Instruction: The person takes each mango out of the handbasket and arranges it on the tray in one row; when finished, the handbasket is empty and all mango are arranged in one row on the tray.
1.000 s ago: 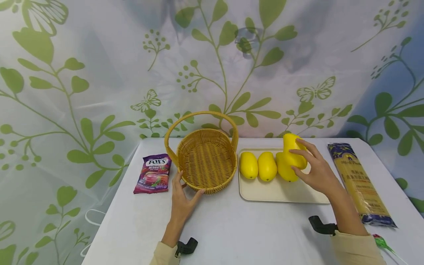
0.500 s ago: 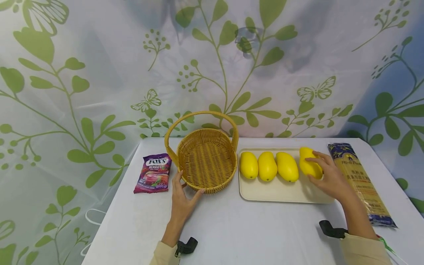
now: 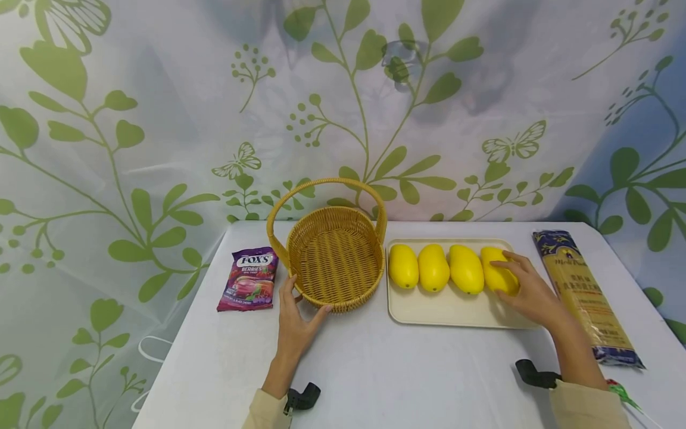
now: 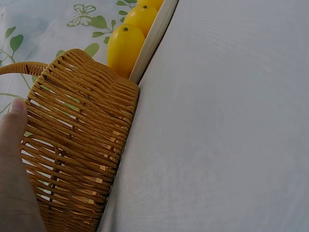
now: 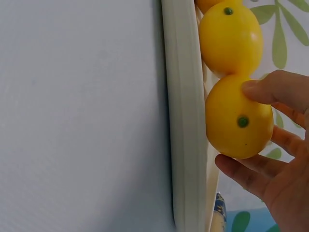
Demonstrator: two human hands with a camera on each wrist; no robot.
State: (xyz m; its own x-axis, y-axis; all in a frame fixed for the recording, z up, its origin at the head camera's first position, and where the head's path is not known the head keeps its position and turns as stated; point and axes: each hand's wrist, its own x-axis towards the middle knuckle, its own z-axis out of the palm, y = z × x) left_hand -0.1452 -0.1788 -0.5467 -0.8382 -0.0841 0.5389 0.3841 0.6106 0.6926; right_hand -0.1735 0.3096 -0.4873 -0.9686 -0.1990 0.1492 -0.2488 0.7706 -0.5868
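A yellow mango (image 3: pixel 498 271) lies at the right end of a row on the cream tray (image 3: pixel 445 314). My right hand (image 3: pixel 527 293) holds it from above, thumb on the near side and fingers round the far side. In the right wrist view, this mango (image 5: pixel 236 130) touches its neighbour (image 5: pixel 231 38), with the thumb near its top. My left hand (image 3: pixel 295 325) grips the near left side of a wicker basket (image 3: pixel 336 262), fingers at the left and thumb at the front. The thumb (image 4: pixel 13 121) presses the weave in the left wrist view. Nothing lies in the basket.
Left of the basket lies a purple Fox's candy bag (image 3: pixel 249 280). A long pasta packet (image 3: pixel 586 298) rests right of the tray. A green-and-red wrapped lollipop (image 3: pixel 619 390) is partly behind the right sleeve. A patterned curtain (image 3: pixel 343 107) hangs behind the table.
The right hand has carried the mango from above the third mango rightward and down onto the tray beside it. The left hand and basket have stayed put.
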